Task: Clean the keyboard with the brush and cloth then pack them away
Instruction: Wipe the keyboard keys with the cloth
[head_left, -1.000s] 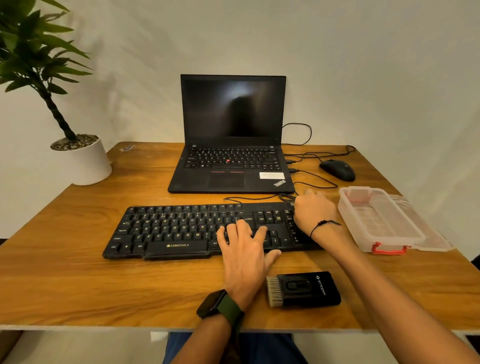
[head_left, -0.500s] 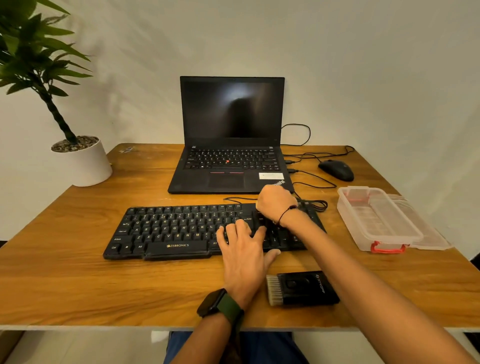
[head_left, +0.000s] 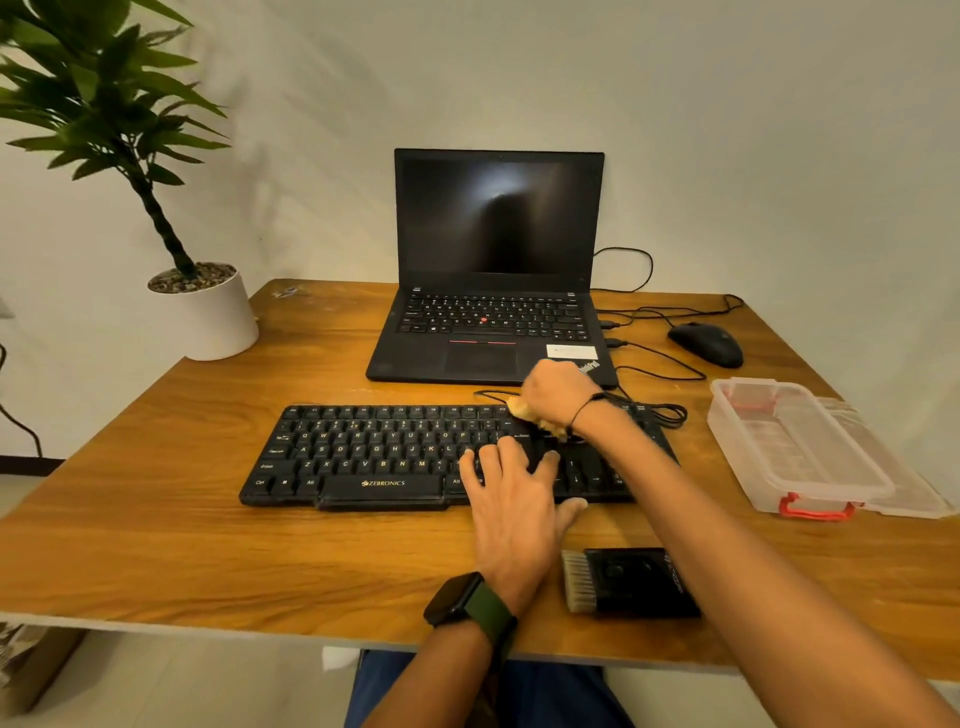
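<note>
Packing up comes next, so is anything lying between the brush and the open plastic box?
Only the right forearm crosses above that stretch. The brush lies on bare table, and the box is open.

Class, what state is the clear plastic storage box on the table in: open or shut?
Open. The clear plastic storage box with red latches has no lid on top; its clear lid lies flat beside it, on the far side from the keyboard.

A wooden table (head_left: 156, 519) is set against a plain pale wall (head_left: 727, 130); light floor (head_left: 182, 686) is seen below, near left.
</note>
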